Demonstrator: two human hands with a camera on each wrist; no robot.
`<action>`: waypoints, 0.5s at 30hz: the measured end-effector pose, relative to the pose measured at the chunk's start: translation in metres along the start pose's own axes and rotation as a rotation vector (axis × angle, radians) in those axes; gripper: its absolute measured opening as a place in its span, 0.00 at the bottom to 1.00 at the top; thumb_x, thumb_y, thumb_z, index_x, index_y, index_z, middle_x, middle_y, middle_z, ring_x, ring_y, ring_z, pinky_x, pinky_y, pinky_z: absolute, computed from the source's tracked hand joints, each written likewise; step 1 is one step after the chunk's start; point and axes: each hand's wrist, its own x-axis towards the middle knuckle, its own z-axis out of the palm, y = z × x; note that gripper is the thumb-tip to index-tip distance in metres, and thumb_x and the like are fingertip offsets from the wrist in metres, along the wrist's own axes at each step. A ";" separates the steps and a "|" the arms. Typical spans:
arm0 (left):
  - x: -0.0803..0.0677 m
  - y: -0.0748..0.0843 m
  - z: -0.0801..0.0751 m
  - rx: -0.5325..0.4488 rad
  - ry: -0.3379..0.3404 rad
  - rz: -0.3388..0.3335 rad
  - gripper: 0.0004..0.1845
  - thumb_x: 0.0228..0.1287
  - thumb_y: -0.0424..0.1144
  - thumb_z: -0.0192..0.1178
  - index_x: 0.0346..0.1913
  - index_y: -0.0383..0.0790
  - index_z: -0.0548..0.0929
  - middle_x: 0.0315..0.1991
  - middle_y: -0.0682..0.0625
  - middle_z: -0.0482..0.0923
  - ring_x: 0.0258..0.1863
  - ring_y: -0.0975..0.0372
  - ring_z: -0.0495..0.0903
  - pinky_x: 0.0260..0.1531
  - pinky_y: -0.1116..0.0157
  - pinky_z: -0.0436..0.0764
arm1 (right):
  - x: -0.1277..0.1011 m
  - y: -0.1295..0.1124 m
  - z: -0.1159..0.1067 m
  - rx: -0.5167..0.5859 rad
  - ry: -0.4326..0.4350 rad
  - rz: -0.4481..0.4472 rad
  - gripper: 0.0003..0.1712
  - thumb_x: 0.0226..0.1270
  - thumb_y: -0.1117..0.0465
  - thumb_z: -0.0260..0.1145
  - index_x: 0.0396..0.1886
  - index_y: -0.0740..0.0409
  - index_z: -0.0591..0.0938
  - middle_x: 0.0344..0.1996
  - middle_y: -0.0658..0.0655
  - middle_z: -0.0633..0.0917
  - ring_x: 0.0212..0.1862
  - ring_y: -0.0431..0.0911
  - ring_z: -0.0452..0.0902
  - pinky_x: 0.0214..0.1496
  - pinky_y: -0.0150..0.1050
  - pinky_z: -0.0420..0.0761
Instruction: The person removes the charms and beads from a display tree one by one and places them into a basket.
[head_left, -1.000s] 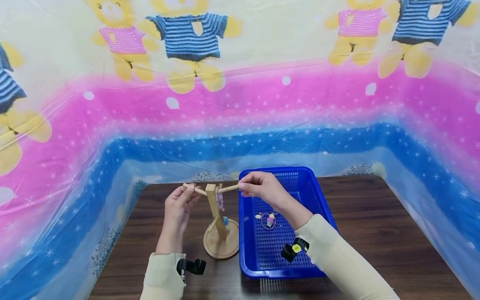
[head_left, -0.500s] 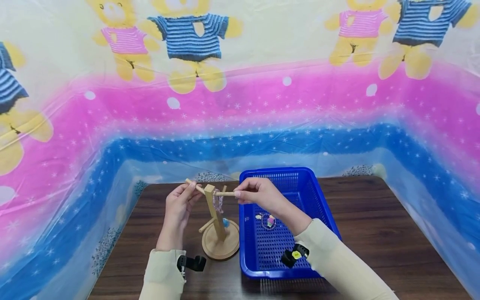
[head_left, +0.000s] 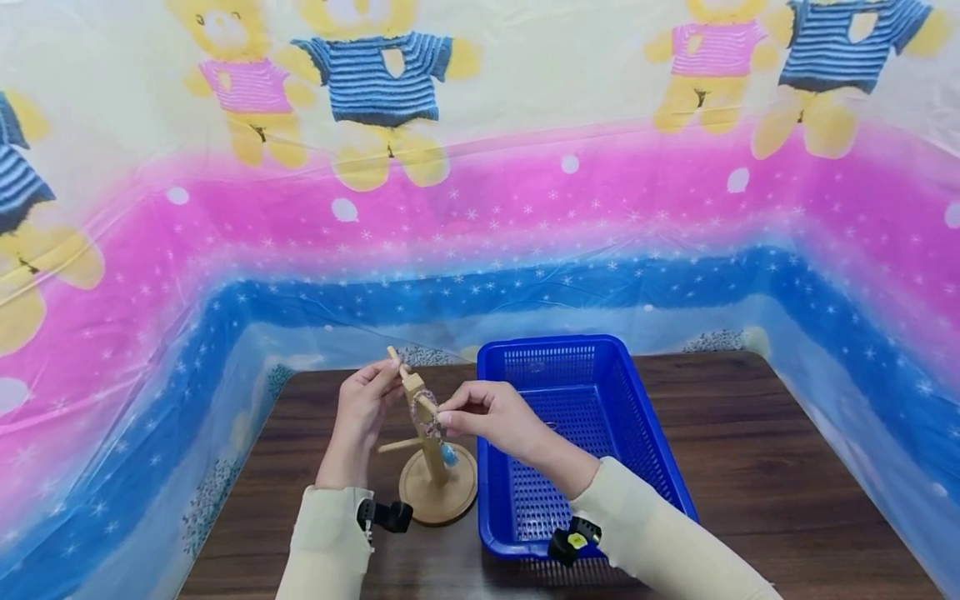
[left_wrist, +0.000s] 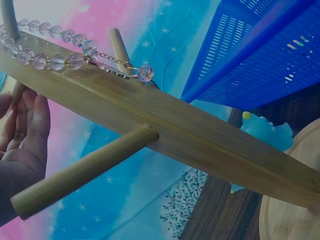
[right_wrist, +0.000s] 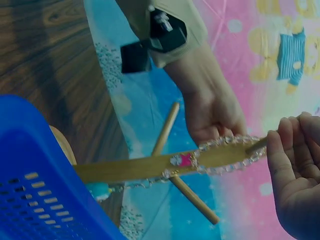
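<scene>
While fingers [head_left: 471, 390] pinch two pegs [head_left: 393, 356], one beaded bracelet [left_wrist: 75, 61] hangs.

Wooden stand [head_left: 433, 463], round-based, left of centre — a clear, pink-tinged beaded bracelet [left_wrist: 58, 61] looped over its upper right peg [head_left: 427, 404].

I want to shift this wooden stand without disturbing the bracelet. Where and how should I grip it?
Probably best around the slim lower post, below the lower left peg, from the near left: the beaded bracelet hangs near the top, and a blue ornament shows to its right.
</scene>
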 end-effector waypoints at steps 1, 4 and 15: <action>0.001 0.000 0.000 0.008 -0.001 -0.005 0.22 0.77 0.27 0.52 0.27 0.53 0.86 0.26 0.62 0.87 0.27 0.73 0.84 0.32 0.79 0.85 | 0.000 0.001 0.002 0.001 0.007 -0.004 0.12 0.73 0.67 0.65 0.46 0.76 0.82 0.46 0.77 0.84 0.37 0.33 0.85 0.49 0.38 0.92; 0.004 0.001 0.001 0.021 -0.009 -0.023 0.21 0.77 0.28 0.53 0.27 0.51 0.86 0.26 0.61 0.87 0.27 0.73 0.83 0.31 0.79 0.84 | -0.001 0.003 0.010 -0.003 0.038 -0.019 0.11 0.73 0.67 0.65 0.44 0.75 0.83 0.45 0.78 0.85 0.35 0.33 0.84 0.46 0.35 0.91; 0.009 0.004 0.002 0.181 -0.080 -0.070 0.16 0.77 0.39 0.58 0.28 0.54 0.88 0.29 0.63 0.87 0.30 0.73 0.84 0.35 0.76 0.85 | -0.002 0.005 0.036 -0.080 0.115 -0.119 0.09 0.71 0.66 0.67 0.41 0.71 0.86 0.37 0.74 0.87 0.30 0.28 0.79 0.35 0.28 0.85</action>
